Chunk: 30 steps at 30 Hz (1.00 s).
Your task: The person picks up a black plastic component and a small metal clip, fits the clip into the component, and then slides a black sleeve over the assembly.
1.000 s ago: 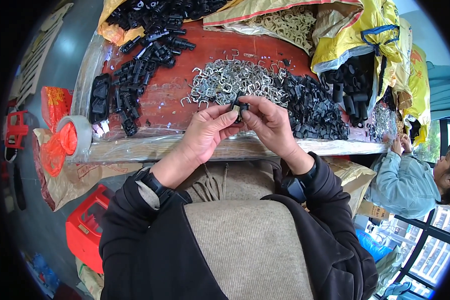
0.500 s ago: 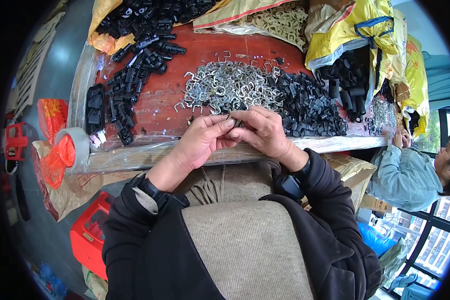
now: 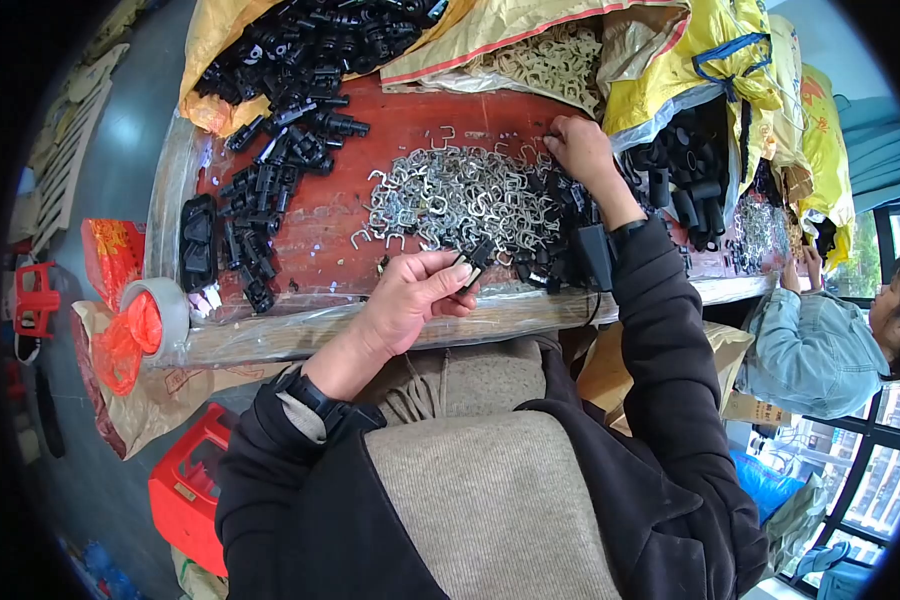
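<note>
**Left hand pinches a black part while the right reaches into the far pile**

The left hand (image 3: pixel 420 295) is closed around a small black plastic part (image 3: pixel 475 256), pinched between thumb and fingertips just above the near edge of the red counter (image 3: pixel 320 225). At about 1 o'clock from it, the right hand (image 3: pixel 580 150) is stretched out, fingers curled down onto the black plastic pieces (image 3: pixel 560 215); whether it grips one cannot be told. Between the hands, at 12 o'clock from the left hand, lies a heap of bent metal clips (image 3: pixel 460 195). More black parts (image 3: pixel 260 215) are scattered at 10 o'clock. A roll of tape (image 3: pixel 165 305) sits at 9 o'clock, beside the counter's left end.
</note>
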Each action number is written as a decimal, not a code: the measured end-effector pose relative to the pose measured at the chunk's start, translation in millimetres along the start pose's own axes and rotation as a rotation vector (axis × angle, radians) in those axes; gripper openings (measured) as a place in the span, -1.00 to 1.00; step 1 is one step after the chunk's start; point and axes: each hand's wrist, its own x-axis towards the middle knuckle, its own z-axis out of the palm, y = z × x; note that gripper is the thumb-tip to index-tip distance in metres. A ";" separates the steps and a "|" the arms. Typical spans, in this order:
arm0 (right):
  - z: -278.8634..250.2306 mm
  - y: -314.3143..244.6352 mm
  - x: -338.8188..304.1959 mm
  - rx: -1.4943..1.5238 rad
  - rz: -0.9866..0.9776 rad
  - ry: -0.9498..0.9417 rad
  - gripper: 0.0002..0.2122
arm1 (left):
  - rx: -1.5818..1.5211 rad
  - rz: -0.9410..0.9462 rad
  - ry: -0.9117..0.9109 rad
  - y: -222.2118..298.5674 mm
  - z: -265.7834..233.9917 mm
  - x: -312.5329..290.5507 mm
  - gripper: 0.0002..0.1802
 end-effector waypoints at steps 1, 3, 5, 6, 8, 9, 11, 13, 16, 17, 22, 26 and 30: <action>0.8 0.1 -0.2 0.000 0.005 0.003 -0.82 | 0.003 -0.004 0.003 -0.8 1.0 -0.3 -0.79; 1.8 1.7 -0.4 0.081 -0.035 0.034 -0.84 | 0.007 -0.007 0.009 -0.8 1.7 -0.5 -0.78; 0.4 7.3 -4.6 0.113 -0.039 0.057 -0.85 | 0.007 -0.012 0.025 0.2 1.8 0.5 -0.77; -6.3 5.7 -10.6 0.225 -0.046 0.061 -0.85 | 0.007 -0.020 0.014 -0.1 2.3 1.5 -0.77; -20.6 1.2 -26.5 0.450 -0.067 0.070 -0.85 | -0.031 0.005 0.023 -0.7 1.3 -1.1 -0.77; -29.5 0.4 -35.4 0.446 -0.064 0.068 -0.85 | -0.053 0.020 0.034 -1.3 -0.5 -2.3 -0.76; -48.3 8.3 -56.2 0.545 -0.214 -0.143 -0.87 | -0.055 0.021 0.029 -2.3 -2.3 -1.8 -0.76; -56.5 23.1 -72.1 0.469 -0.095 0.032 -0.85 | -0.055 0.028 0.027 -2.0 -2.7 -0.4 -0.75; -55.4 67.5 -84.1 0.176 0.160 0.342 -0.79 | -0.043 0.020 0.010 -1.2 -1.4 1.5 -0.75; -48.2 82.1 -88.1 -0.038 0.296 0.471 -0.75 | -0.036 0.016 0.005 -0.9 -1.0 1.4 -0.75; -16.5 113.9 -104.1 -0.081 0.376 0.216 -0.67 | -0.018 0.015 0.022 -2.3 0.8 2.9 -0.74; -54.0 72.3 -104.4 0.111 0.259 0.292 -0.66 | -0.045 0.020 0.066 -2.5 -1.7 1.9 -0.75; -85.9 12.0 -107.5 0.477 -0.135 0.065 -0.61 | -0.116 -0.016 0.125 4.1 8.3 0.2 -0.73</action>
